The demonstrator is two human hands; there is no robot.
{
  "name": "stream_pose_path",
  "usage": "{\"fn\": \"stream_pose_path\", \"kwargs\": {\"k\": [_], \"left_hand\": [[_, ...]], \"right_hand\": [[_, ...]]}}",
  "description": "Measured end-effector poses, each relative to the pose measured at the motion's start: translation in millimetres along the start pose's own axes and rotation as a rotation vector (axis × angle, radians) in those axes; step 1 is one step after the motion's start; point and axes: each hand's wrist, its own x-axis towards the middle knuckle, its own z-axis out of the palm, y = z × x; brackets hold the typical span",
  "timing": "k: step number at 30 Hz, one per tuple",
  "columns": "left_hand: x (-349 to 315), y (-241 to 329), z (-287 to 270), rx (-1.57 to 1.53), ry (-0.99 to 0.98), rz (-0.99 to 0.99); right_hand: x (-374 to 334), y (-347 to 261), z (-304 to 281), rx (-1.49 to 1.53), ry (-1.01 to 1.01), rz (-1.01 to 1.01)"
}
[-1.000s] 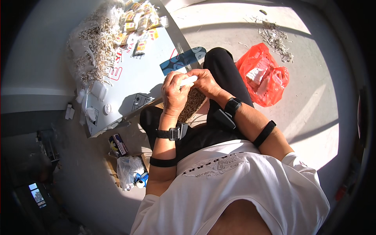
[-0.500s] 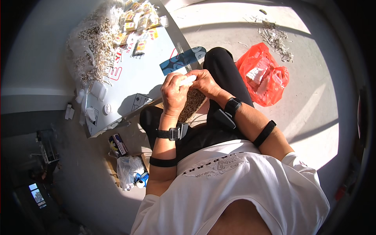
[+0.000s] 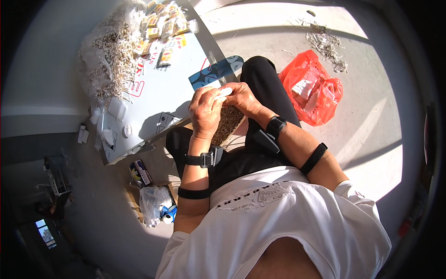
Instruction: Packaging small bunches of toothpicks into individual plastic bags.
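Observation:
Held up between my hands is a small white rounded object (image 3: 225,92), its kind too hidden by the fingers to tell. My left hand (image 3: 204,114) has its fingers bent closed around the object's left side. At the other side, my right hand (image 3: 242,98) pinches it between thumb and fingers. Just beyond them, a blue patterned strip (image 3: 216,72) lies across the edge of the grey-white table (image 3: 160,88). Below the hands, between my knees, a container of small brown pieces (image 3: 228,124) is partly covered.
Clear plastic with a heap of thin beige strips (image 3: 114,60) covers the table's far left, beside several small yellow-labelled packets (image 3: 162,28). A white round item (image 3: 127,130) sits nearer. On the floor are a red plastic bag (image 3: 310,88), scattered strips (image 3: 327,49) and a cardboard box (image 3: 134,202).
Both hands stay nearly in place, still on the white object. The left hand has shifted very slightly to the left, and the object is tilted a little differently.

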Motion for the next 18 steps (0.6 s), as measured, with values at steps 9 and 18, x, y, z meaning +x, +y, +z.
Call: {"fn": "stream_pose_path", "kwargs": {"k": [9, 18], "left_hand": [[-0.3, 2.4, 0.8, -0.062, -0.002, -0.058], [0.9, -3.3, -3.6, -0.368, -0.031, -0.355]], "right_hand": [[0.4, -0.8, 2.4, -0.074, 0.05, -0.07], [1.1, -0.8, 2.0, -0.051, 0.023, -0.086]]}}
